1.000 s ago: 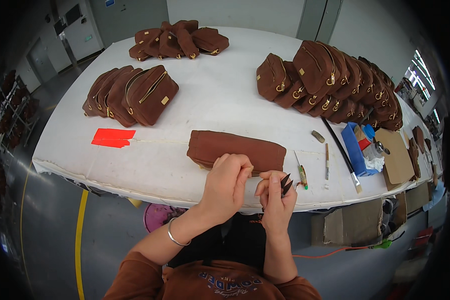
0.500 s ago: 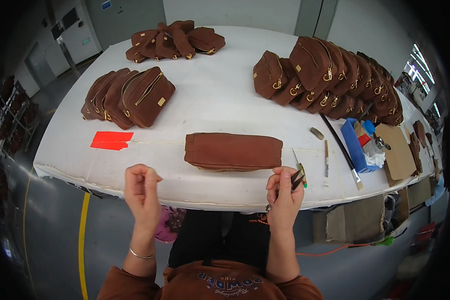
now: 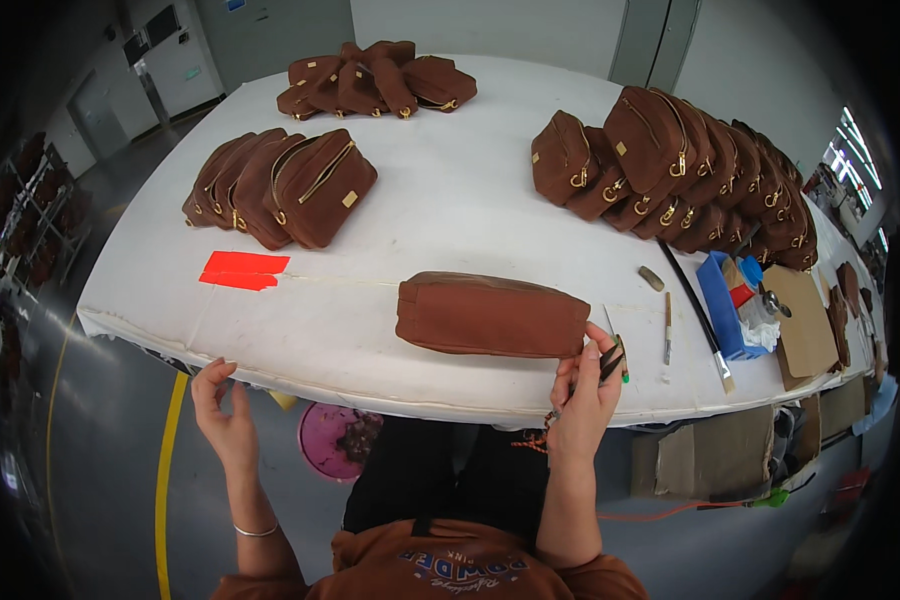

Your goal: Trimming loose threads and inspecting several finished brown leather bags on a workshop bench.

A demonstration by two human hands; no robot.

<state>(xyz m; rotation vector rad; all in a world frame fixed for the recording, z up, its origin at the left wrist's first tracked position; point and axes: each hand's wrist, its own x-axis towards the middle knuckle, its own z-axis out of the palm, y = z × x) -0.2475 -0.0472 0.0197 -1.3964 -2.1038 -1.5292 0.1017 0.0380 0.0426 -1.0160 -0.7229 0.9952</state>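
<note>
We judge the brown suede pouch (image 3: 490, 315) near the table's (image 3: 450, 210) front edge soft and light (grip its ends); our right hand (image 3: 585, 395) pinches a small dark tool (image 3: 612, 362), our left hand (image 3: 222, 410) hangs open, empty.

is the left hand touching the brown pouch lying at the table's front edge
Apart. The head view shows the left hand raised off the table's left front edge, with bare white tabletop between it and the brown pouch.
</note>
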